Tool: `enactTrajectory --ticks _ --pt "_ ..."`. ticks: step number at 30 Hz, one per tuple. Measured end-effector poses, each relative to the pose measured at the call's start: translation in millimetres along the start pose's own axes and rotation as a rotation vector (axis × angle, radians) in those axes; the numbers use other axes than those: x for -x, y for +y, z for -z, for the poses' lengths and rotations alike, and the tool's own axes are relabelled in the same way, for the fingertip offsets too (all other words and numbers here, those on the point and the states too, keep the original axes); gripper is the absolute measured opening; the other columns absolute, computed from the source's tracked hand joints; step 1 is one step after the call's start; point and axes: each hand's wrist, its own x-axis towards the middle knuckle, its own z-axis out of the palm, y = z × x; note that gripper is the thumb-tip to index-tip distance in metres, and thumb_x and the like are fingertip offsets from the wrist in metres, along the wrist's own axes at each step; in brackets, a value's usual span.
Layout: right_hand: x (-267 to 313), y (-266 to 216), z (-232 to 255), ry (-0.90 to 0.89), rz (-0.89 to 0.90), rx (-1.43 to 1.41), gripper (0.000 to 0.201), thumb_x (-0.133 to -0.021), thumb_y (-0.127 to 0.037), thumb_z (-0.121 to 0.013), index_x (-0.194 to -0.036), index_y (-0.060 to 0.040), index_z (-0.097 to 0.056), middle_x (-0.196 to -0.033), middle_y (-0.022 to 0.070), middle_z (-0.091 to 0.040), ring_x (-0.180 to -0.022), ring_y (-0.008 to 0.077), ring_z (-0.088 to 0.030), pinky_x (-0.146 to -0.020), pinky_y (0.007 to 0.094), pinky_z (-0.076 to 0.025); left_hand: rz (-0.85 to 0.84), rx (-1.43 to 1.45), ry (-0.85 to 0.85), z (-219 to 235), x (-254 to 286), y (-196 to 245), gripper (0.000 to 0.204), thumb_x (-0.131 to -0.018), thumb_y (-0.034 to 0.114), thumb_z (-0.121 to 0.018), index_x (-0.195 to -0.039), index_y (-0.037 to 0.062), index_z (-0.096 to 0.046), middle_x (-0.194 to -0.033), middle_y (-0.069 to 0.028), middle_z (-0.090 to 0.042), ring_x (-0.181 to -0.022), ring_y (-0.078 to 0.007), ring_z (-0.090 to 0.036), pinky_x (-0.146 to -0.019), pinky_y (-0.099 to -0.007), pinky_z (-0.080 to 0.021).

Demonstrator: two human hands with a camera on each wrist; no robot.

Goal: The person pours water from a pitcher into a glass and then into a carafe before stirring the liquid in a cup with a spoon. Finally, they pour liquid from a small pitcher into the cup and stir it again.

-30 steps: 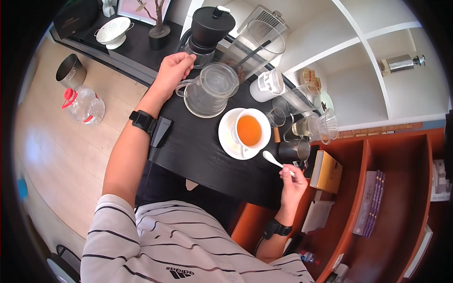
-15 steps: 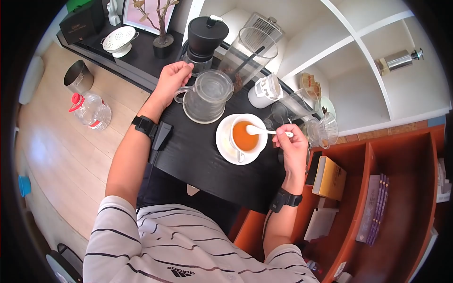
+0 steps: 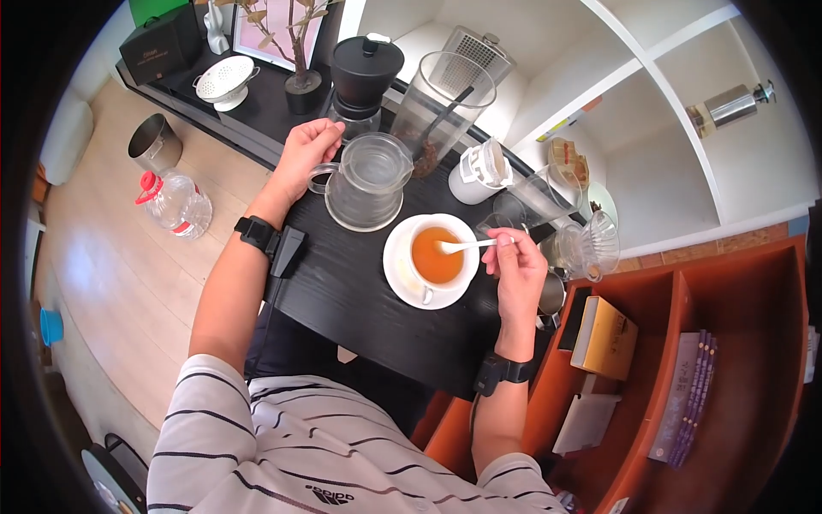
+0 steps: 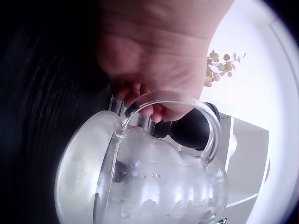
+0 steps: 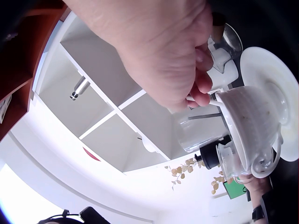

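My right hand pinches a white spoon by its handle. The spoon's bowl dips into amber liquid in a white cup, which stands on a white saucer. From the right wrist view, the spoon's handle passes over the rim of the ribbed cup. My left hand, fingers curled and thumb against them, rests beside the handle of a clear glass pot. In the left wrist view the pot's handle arches in front of the curled fingers, which grip nothing visible.
Behind the pot stand a black-topped grinder and a tall glass cylinder. A white cup with a drip bag and a ribbed glass dripper line the right rear. A red-capped bottle is on the floor at left.
My right hand has carried the spoon from beside the saucer into the cup's liquid, and its bowl has shifted slightly within it. The left hand stays beside the glass pot.
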Motion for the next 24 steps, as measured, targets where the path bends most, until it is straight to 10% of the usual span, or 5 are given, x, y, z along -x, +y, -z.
enactTrajectory --ticks 24 --pt "-4 33 5 0.217 0.098 -0.062 0.023 -0.111 -0.017 -0.061 -0.097 -0.0024 -0.072 -0.079 -0.0013 -0.064 -0.060 0.0019 -0.050 -0.051 0.0200 -0.035 -0.041 0.082 0.018 1 2 -2 0.023 -0.104 0.020 -0.071 -0.084 0.0085 -0.069 -0.073 0.0046 -0.064 -0.062 -0.0035 -0.053 -0.057 -0.0222 -0.040"
